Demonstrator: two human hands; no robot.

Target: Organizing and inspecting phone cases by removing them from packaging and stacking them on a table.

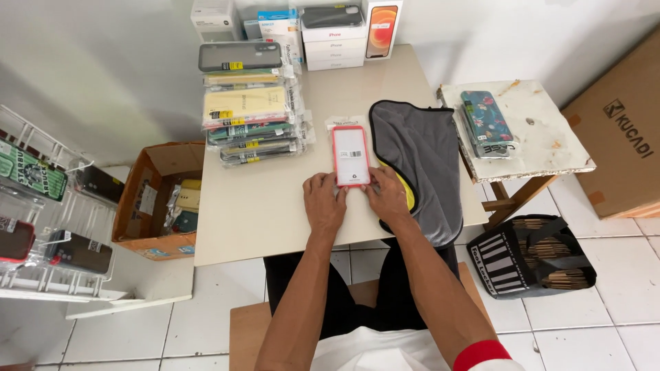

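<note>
Just above the centre of the frame, a red-edged phone case [350, 156] in a clear sleeve lay flat on the pale table [254, 213]. The left hand [324, 202] rested palm down at its lower left corner, fingers curled together and touching the sleeve's bottom edge. The right hand [388, 194] sat at the lower right corner in the same way — fingertips on the sleeve, the rest of the hand lying on a grey cloth with a yellow lining [421, 159] spread just right of the case. Whether either hand pinched the sleeve could not be told. A stack of packaged cases [251, 110] stood upper left of the case, well apart. Phone boxes [335, 36] lined the table's far edge — top centre. A cardboard box [157, 199] sat on the floor at left.
</note>
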